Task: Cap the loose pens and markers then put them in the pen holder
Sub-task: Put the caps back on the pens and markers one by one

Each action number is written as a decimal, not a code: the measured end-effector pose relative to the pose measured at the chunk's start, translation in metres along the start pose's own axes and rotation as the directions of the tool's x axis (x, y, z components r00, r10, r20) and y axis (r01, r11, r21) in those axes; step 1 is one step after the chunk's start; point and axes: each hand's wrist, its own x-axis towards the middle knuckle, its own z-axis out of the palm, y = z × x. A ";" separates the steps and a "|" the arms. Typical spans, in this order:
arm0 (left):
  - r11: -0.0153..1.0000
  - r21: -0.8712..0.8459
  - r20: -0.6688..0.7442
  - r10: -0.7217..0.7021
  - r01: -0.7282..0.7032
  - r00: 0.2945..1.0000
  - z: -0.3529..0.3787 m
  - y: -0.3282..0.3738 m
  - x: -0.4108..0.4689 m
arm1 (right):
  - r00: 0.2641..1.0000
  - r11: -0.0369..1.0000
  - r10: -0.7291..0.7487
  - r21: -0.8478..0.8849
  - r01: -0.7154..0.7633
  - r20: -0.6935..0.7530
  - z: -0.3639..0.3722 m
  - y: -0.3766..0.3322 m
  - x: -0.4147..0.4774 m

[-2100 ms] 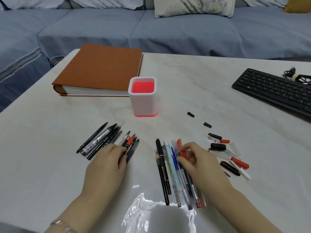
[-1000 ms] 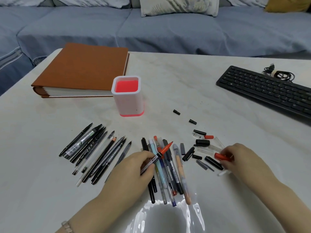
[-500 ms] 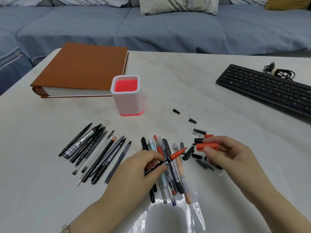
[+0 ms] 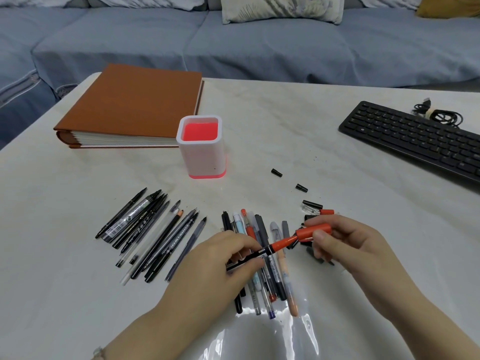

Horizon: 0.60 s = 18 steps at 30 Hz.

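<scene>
My left hand (image 4: 220,258) pinches a black marker with an orange tip (image 4: 267,249), held above the table. My right hand (image 4: 345,242) grips an orange cap (image 4: 313,229) whose mouth sits over the marker's tip. A white pen holder (image 4: 201,152) with a red inside stands upright behind them and looks empty. Several black pens (image 4: 145,229) lie in a fan to the left. A mixed bunch of pens (image 4: 262,276) lies under my hands. Loose caps (image 4: 313,207) are scattered by my right hand, and two small black caps (image 4: 276,172) lie farther back.
A thick brown album (image 4: 132,107) lies at the back left of the white table (image 4: 285,120). A black keyboard (image 4: 415,139) with a coiled cable (image 4: 439,114) is at the back right. A blue sofa runs behind the table.
My left hand picked the orange-tipped marker out of the pile and my right hand picked up the orange cap. The cap has moved left and now meets the tip.
</scene>
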 end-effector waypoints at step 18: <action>0.992 -0.125 0.104 0.039 -0.026 0.994 0.001 -0.001 0.006 | 0.973 0.988 -0.111 -0.086 0.131 0.200 0.016 -0.004 -0.002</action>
